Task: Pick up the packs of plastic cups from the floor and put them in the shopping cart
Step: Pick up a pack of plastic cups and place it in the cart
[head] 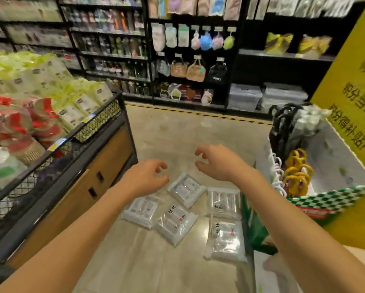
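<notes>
Arms outstretched, L hand (147, 176) & R hand (217, 163) palms-down above cup packs (177, 220), each grip seemingly loose, empty.

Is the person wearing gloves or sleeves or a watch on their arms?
No. The left hand and right hand are bare, with no gloves. Both forearms are uncovered as far as the picture shows, so no sleeves are visible. No watch, bracelet or ring shows on either wrist or on the fingers that can be seen.

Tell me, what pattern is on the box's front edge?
Green-and-white checks on the box rim, in the head view.
</notes>
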Tool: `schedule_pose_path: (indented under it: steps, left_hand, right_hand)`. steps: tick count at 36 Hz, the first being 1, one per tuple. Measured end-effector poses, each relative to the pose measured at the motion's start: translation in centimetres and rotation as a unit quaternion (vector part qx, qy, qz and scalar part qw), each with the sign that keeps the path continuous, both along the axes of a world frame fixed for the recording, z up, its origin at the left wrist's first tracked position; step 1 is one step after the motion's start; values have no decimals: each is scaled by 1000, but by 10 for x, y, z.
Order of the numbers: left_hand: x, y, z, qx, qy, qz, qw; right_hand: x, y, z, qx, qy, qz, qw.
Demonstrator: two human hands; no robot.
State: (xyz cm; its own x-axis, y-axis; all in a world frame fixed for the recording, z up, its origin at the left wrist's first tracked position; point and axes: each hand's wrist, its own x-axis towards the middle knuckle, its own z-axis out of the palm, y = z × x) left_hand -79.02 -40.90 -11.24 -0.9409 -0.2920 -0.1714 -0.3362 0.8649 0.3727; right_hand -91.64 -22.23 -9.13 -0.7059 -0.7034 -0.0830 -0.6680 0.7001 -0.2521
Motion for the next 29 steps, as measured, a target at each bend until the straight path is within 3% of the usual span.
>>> schedule_pose_path:
  steps: [7,17,23,29]
  left_hand:
    - [-62,-58,-31,34,1,-23,999]
    - [-150,-105,-100,111,10,38,993]
    - [-205,-124,-181,155,14,123,980]
    - [-243,-140,-319,196,23,241,950]
  right_hand:
    - [-55,-43,-23,14,-18,-46,999]
    - [-146,-91,-95,36,-64,-38,997]
    - [-224,-132,-181,33,-99,-1,995]
    - [-285,-161,-326,28,-123,29,992]
